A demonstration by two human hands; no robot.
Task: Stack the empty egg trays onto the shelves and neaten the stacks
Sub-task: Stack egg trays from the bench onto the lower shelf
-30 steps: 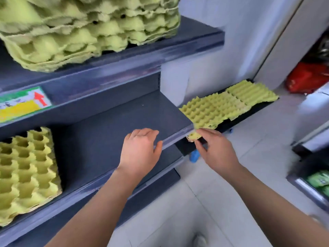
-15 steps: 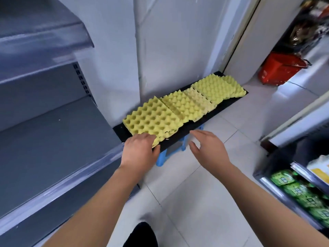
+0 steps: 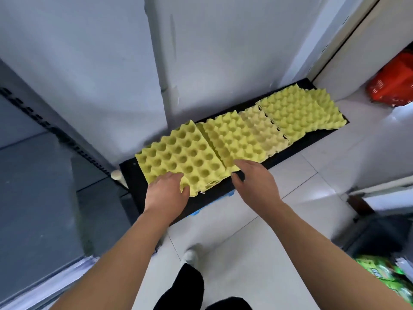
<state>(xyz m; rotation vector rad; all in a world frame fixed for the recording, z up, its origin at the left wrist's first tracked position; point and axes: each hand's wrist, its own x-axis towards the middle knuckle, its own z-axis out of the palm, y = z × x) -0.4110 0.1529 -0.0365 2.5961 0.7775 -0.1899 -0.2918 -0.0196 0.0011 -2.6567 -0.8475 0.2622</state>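
Note:
Several yellow empty egg trays lie in a row on a low black board (image 3: 297, 144) against the white wall. The nearest egg tray (image 3: 181, 153) lies cups up, and my left hand (image 3: 167, 193) rests flat on its near left corner. My right hand (image 3: 254, 182) reaches over the near corner of the second tray (image 3: 234, 137), fingers straight on top and thumb by the front edge. Farther right lie a paler tray (image 3: 266, 128) and a far stack of trays (image 3: 297, 110). The grey shelf (image 3: 33, 186) is at the left.
A red basket (image 3: 393, 86) sits on the floor at the far right. Green packets (image 3: 380, 274) fill a rack at the lower right. Blue supports (image 3: 230, 193) show under the board. My legs and a white shoe (image 3: 190, 256) stand on the white tiled floor.
The view has swung right, from the shelves to the trays on the black board. Both hands moved forward; my left hand now lies on the nearest tray and my right hand reaches the second.

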